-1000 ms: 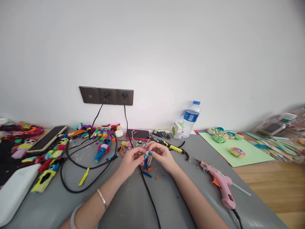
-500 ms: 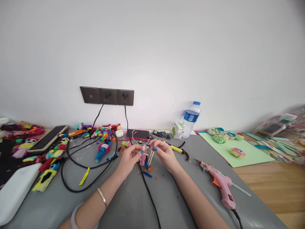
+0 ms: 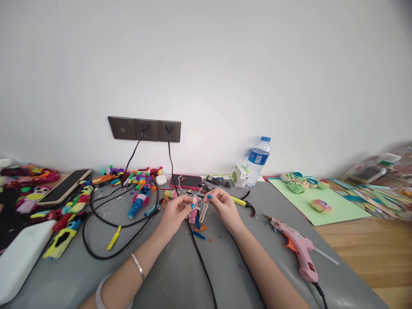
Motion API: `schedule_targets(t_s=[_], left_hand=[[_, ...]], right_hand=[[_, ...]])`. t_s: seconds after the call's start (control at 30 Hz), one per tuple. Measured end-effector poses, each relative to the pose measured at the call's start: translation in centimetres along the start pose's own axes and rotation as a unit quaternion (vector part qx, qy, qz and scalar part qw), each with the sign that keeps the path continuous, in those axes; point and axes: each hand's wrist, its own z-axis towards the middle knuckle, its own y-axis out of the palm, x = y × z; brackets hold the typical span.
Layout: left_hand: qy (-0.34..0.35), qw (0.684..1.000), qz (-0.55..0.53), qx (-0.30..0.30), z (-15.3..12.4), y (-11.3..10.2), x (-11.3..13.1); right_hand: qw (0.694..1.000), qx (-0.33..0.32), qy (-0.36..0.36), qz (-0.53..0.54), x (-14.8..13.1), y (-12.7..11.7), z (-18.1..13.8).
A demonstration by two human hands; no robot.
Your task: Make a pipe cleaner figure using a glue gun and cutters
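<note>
My left hand (image 3: 175, 216) pinches a small pink and cream pipe-cleaner figure (image 3: 193, 213) between thumb and fingers, above the grey table. Close to its right, my right hand (image 3: 226, 210) has thumb and forefinger pressed together near the figure's top. Whatever sits in that pinch is too small to make out. A bent cream pipe-cleaner piece (image 3: 204, 212) shows between the two hands. Below them lie blue pipe-cleaner scraps (image 3: 199, 235) and an orange scrap (image 3: 202, 228). Behind my right hand is a yellow-handled tool (image 3: 238, 201), partly covered.
A pink glue gun (image 3: 301, 253) lies at the right, near green paper (image 3: 322, 214). Black cable (image 3: 106, 258) loops at left beside several pipe-cleaner figures (image 3: 61, 242) and a white box-shaped device (image 3: 27, 257). A water bottle (image 3: 258, 161) and small carton (image 3: 240, 176) stand by the wall.
My right hand has shifted slightly, and its thumb and fingers have closed into a tighter pinch. My left hand keeps its hold on the figure, almost unmoved.
</note>
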Motion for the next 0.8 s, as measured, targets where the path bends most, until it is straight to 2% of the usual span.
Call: schedule_targets(t_s=[0.23, 0.47, 0.8], left_hand=[[0.006, 1.000, 0.007, -0.011, -0.14, -0.03, 0.20], [0.024, 0.999, 0.020, -0.009, 0.01, -0.25, -0.46], [0.040, 0.999, 0.024, -0.011, 0.14, -0.29, -0.58]], right_hand=[[0.999, -0.019, -0.025, 0.007, 0.06, 0.21, -0.10], [0.999, -0.013, -0.038, -0.032, 0.02, 0.22, -0.18], [1.000, 0.001, 0.000, -0.015, 0.28, 0.08, -0.04]])
